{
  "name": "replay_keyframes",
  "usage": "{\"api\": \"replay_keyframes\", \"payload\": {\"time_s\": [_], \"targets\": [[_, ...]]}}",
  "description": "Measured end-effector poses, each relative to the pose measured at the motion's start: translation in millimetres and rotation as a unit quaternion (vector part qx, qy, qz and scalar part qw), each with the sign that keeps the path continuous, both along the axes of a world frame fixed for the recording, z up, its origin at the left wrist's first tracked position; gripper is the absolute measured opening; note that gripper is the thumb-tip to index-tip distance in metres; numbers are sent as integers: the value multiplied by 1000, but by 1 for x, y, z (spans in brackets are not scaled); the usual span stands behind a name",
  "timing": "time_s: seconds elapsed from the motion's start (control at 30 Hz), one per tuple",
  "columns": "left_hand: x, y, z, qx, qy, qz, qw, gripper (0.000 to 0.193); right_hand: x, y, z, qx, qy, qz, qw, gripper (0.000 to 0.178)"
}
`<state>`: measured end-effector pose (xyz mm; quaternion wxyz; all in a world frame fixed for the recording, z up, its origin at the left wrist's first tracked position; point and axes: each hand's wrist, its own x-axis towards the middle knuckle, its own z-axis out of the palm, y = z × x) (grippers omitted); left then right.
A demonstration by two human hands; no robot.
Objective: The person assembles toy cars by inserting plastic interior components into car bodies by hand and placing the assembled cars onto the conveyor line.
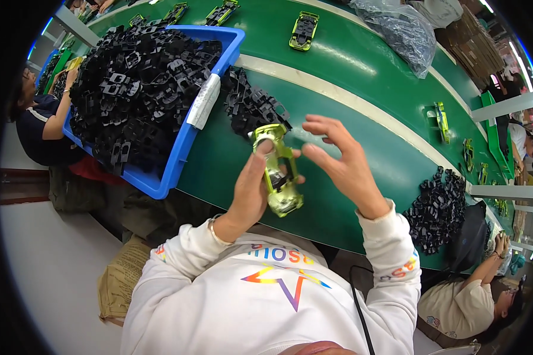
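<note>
My left hand (251,189) grips a shiny yellow-green toy car body (285,200) by its side, thumb on top. The car body is held tilted above the near edge of the green table, and openings show through its middle. To its right, my right hand (344,163) is raised with fingers spread and nothing in it. Just beyond the car body lies a loose pile of black plastic parts (251,105). A blue bin (173,168) at the left is heaped with the same kind of black parts (139,89).
A green conveyor belt (361,71) runs behind the table, carrying several car bodies, one a yellow-green car body (304,31). Another heap of black parts (437,207) lies at the right. A plastic bag (400,35) rests beyond. Co-workers sit at both sides.
</note>
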<state>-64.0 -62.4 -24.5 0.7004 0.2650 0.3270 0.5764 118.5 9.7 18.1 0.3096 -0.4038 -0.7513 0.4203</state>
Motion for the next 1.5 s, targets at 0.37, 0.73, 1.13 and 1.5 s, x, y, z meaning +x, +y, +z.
{"api": "replay_keyframes", "payload": {"time_s": [0.37, 0.73, 1.13, 1.5], "targets": [[-43, 11, -3, -45, 8, 30, 998, 59, -43, 50, -24, -47, -44, -100, 993, 36], [-15, 33, 6, -46, -58, -38, 997, 57, 37, 12, -7, -125, 227, -281, 924, 34], [12, 30, 22, -32, -56, 33, 997, 61, -30, -53, 26, 76, -82, -97, 989, 68], [12, 29, 18, 20, -42, 50, 998, 64, -36, -46, 17, 225, -54, -110, 967, 69]]}}
